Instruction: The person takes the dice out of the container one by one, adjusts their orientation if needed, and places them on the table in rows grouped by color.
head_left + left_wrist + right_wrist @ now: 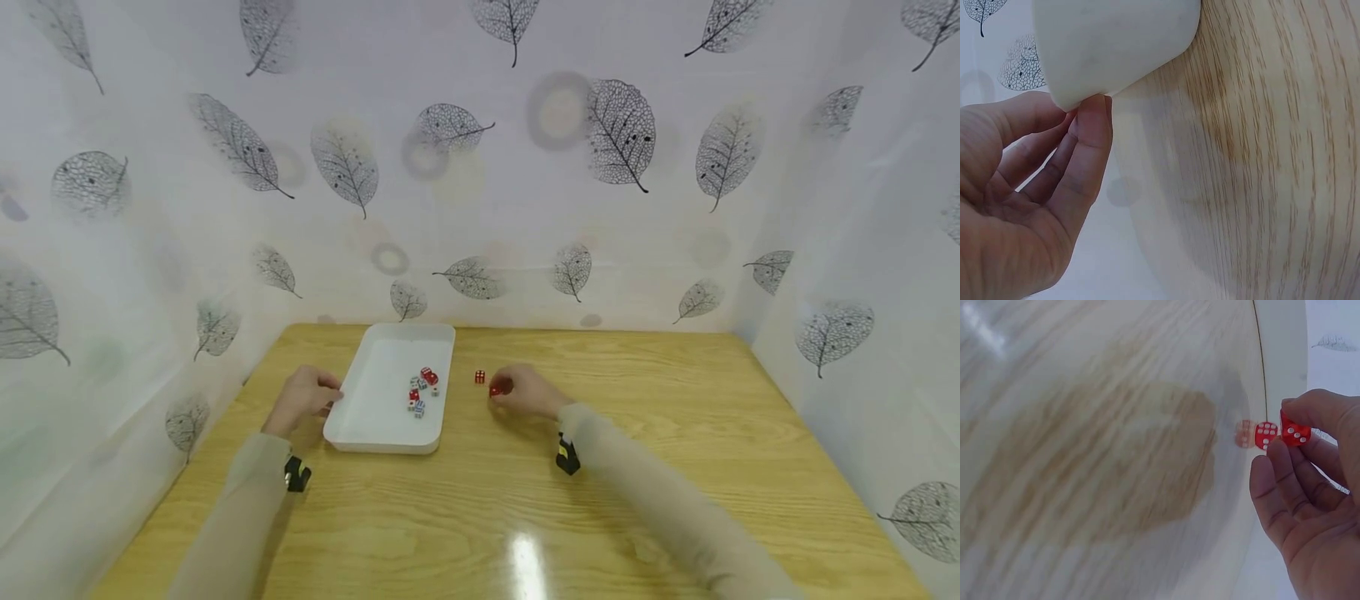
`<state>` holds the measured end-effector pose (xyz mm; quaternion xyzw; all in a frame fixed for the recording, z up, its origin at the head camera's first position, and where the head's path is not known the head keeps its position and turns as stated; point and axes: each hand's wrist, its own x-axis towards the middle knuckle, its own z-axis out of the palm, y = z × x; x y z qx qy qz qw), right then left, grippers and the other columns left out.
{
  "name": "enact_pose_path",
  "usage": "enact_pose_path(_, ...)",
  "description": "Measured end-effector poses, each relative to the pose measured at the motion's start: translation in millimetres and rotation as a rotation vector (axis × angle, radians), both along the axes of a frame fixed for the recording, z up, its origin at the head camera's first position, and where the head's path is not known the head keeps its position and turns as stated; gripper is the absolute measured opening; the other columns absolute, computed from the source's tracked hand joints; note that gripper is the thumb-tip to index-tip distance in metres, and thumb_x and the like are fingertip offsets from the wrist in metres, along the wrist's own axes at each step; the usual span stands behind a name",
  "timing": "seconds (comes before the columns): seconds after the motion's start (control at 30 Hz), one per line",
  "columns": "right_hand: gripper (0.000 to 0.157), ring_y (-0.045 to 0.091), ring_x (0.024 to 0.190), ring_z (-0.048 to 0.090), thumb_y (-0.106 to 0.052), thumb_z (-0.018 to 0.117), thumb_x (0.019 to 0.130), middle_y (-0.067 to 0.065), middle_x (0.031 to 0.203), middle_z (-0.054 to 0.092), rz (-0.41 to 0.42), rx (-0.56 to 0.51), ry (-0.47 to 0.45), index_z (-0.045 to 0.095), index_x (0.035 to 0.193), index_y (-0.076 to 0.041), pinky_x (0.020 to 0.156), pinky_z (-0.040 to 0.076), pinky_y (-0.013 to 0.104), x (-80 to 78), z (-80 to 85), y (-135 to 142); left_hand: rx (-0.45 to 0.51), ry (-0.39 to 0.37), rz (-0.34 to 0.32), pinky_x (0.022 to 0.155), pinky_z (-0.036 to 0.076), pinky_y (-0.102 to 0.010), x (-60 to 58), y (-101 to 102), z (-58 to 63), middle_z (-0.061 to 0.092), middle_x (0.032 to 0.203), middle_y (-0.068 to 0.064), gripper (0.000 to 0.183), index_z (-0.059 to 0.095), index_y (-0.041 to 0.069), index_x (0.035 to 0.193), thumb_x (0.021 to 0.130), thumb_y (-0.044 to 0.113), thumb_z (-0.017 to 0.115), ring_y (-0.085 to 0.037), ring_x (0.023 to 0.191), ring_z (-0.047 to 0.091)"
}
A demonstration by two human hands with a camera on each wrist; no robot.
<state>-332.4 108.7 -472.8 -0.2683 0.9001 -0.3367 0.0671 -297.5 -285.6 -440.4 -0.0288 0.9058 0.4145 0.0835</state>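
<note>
A white tray lies on the wooden table, with several small dice in red, white and blue toward its right side. My left hand pinches the tray's left rim between thumb and fingers; the left wrist view shows this hand at the tray edge. To the right of the tray, my right hand pinches a red die with white dots between thumb and fingertips. Another red die sits on the table just left of that hand.
The wooden table reaches to pale curtains printed with leaves at the back and both sides. A bright light reflection shows on the table's front part.
</note>
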Motion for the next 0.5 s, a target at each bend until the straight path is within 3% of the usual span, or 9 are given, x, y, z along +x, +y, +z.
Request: enact_pose_path(0.5,0.012,0.019,0.089,0.065,-0.007,0.07,0.086,0.007,0.095,0.071,-0.13,-0.002,-0.021,0.072,0.097,-0.004,0.082,0.054,0.035,-15.3,-1.0,26,-0.03,0.01,0.006,0.068,0.059,-0.035,-1.1,0,0.1,0.066,0.107,-0.027,0.028,0.063,-0.013,0.115,0.093,0.004,0.058,-0.024,0.081,0.069)
